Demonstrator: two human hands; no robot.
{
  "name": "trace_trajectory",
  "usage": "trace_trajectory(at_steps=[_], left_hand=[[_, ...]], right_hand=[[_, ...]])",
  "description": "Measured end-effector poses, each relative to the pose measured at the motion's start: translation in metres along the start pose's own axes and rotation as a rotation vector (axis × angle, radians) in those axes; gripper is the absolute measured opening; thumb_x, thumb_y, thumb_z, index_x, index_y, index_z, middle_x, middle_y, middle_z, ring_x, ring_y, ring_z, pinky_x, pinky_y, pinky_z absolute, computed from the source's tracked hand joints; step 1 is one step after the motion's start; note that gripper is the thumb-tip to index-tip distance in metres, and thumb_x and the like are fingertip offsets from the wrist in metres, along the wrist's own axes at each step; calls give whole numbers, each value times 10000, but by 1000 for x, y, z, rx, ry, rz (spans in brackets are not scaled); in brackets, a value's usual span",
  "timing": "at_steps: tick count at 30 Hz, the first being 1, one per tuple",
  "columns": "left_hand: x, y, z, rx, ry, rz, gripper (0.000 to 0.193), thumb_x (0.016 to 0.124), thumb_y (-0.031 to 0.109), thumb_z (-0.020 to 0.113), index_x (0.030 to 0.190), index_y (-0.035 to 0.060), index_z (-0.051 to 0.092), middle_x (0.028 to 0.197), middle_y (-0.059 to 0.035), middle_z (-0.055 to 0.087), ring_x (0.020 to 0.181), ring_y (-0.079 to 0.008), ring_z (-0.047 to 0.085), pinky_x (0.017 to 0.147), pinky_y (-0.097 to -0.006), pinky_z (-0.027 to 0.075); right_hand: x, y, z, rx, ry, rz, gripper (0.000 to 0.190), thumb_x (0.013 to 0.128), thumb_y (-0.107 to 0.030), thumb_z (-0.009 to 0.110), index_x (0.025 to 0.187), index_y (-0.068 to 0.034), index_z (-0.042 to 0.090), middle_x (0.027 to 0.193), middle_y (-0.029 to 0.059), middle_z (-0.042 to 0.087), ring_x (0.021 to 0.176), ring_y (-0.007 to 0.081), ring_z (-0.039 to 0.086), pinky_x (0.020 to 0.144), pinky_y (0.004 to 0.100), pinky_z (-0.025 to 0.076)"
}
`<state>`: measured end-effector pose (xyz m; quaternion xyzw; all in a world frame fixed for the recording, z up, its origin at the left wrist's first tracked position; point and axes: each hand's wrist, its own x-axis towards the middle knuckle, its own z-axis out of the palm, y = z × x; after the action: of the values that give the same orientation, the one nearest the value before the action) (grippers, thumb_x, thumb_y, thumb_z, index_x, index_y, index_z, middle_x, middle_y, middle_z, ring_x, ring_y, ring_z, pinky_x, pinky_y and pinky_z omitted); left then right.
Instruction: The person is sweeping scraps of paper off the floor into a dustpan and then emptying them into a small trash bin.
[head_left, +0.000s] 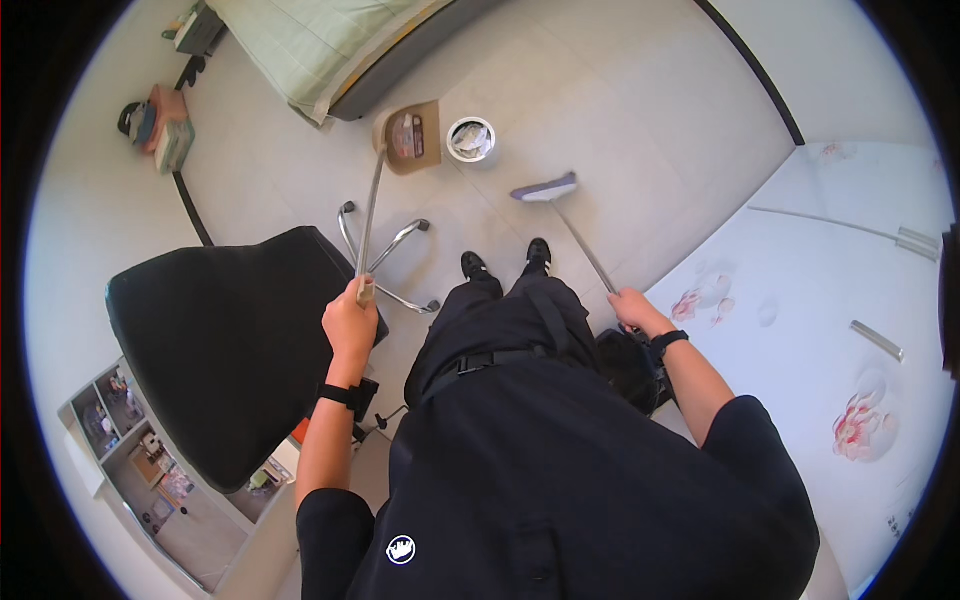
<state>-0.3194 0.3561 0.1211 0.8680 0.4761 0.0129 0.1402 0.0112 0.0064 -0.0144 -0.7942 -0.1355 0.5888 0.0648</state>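
Note:
My left hand (351, 319) grips the top of a metal pole that runs to a tan long-handled dustpan (427, 139). A reddish packet or box (409, 136) lies in the dustpan, near the corner of the bed. My right hand (637, 311) is closed around the metal handle of a broom (545, 189), whose purple and white head rests on the floor ahead of my right foot. Between dustpan and broom head, nearer the dustpan, stands a white round bin (471, 140) with crumpled paper or wrappers inside.
A black office chair (225, 337) with chromed legs stands at my left. The bed (300, 45) is at the top, and a white floral-patterned cabinet (795, 300) lines the right. Folded items (171, 131) lie by the left wall; shelves (180, 480) hold small things. A black bag (630, 367) is at my right.

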Motion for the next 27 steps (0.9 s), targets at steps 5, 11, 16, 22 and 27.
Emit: trace_trajectory(at_steps=[5,11,16,22,27], left_hand=[[-20,-24,13,-134,21,-289,125,825,160,608,926,127,674,730,-168,646,699,-354,644,607,-412,499],[-57,-57,26,-309,47,-535,140,827,124,589,919,78,685,785,-157,670,770,-294,675,685,-353,501],[-93,-70,31,-475,55,-671,132,839,123,598,899,43,684,729,-93,665,706,-163,643,672,-303,479],[-106,-67,54,-591,1,-854,131,847,121,602,904,31,680,650,-14,598,607,-89,539,589,-275,437],[-54,-66,69,-677,31,-890,115,836,115,612,884,38,682,609,1,560,567,-90,510,562,-274,421]], right_hand=[[-21,-37,-27,470,-236,149,383,952,-336,461,683,-65,467,495,0,417,357,115,389,344,271,335],[-7,-117,-2,569,-442,66,371,963,-357,451,691,-105,428,507,-39,364,374,72,334,329,236,278],[76,-183,50,110,-187,-315,464,959,-344,432,658,-5,528,485,89,512,386,200,521,370,340,423],[174,-286,94,-124,-52,-305,553,953,-348,381,647,60,594,539,174,583,454,298,588,497,414,496],[227,-298,108,-214,-143,-290,570,958,-351,343,652,64,586,532,171,574,447,290,568,466,420,461]])
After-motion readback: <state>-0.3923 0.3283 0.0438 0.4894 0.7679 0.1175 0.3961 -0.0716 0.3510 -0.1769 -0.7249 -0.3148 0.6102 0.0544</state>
